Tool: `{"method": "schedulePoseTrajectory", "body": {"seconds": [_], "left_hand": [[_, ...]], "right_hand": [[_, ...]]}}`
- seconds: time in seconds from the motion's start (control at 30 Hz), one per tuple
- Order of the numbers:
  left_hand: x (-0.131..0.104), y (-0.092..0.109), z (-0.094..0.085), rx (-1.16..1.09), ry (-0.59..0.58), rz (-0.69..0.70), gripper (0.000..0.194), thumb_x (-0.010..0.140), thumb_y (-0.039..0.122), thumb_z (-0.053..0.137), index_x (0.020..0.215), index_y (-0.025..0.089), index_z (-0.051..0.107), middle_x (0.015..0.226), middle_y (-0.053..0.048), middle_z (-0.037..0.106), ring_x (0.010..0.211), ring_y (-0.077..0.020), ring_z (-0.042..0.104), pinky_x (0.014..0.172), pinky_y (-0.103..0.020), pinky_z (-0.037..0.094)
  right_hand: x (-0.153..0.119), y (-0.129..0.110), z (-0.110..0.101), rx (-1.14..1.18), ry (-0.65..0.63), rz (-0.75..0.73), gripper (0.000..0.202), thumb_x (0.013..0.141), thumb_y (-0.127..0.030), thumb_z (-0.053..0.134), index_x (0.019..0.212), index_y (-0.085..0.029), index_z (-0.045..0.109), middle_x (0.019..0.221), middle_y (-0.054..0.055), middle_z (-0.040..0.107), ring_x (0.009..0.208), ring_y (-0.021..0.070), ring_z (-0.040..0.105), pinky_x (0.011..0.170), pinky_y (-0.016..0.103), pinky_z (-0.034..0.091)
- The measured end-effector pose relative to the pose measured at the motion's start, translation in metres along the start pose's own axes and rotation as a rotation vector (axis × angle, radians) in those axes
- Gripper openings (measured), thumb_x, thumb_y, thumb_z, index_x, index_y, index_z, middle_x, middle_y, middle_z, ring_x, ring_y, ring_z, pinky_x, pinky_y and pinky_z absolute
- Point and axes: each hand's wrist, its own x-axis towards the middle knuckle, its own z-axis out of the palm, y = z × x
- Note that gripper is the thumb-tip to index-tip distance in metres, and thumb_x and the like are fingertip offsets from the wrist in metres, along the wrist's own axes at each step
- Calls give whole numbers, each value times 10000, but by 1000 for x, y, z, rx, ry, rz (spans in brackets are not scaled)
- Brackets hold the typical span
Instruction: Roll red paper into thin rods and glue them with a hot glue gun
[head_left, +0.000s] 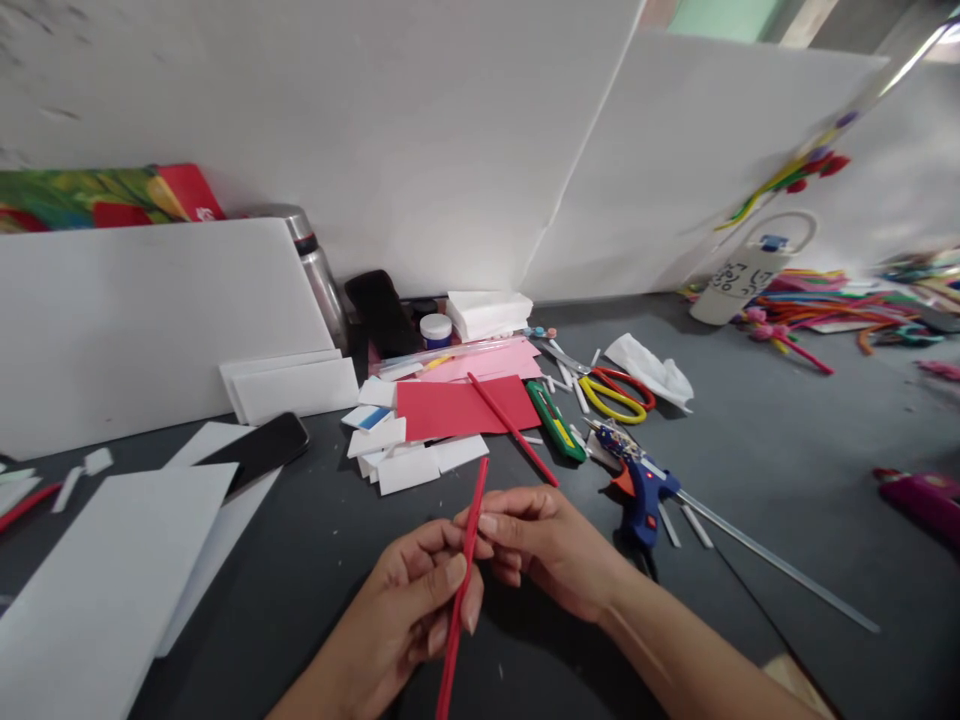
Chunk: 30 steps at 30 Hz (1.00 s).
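Note:
A long, thin red strip (453, 640) stands nearly upright in the picture, low in the middle. My left hand (420, 600) is closed on it, thumb on top. Higher up the strip, my right hand (529, 540) pinches it between thumb and fingers from the right side. Beyond the hands lies a red sheet (435, 408) with a second thin red stick (517, 435) resting across it. White card pieces (409, 470) sit beside the red sheet.
A blue glue gun (643, 500) with a long clear stick lies to the right, near a green cutter (555, 420) and scissors (615, 395). White sheets (112, 560) and a phone (262, 450) are at left. A bottle (739, 285) stands back right.

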Motion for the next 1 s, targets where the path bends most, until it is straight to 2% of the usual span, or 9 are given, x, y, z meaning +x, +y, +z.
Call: {"method": "schedulePoseTrajectory", "body": {"seconds": [0.6,0.8,1.0], "left_hand": [[0,-1,3,-7,6,-14,255,835,374,714,932,172,593,600,15,615,403,-20,310,387,-153,164],[-1,1,4,1,-49,-15,284,837,388,708,1000,168,633,571,22,599,375,-20,306,372,-156,174],[-2,-5,0,-24,-88,-37,239,840,362,708,973,175,640,596,3,640,345,-12,314,351,-146,174]], "right_hand": [[0,3,0,-63,-15,-26,208,746,-314,828,839,-135,776,690,15,660,504,56,497,498,209,396],[-3,-4,-5,-10,-30,-8,352,764,-341,814,1038,-124,770,709,39,662,567,76,509,540,224,396],[-2,-1,-6,-14,-39,-42,310,778,-335,805,999,-120,776,651,19,627,544,76,495,520,216,388]]}}
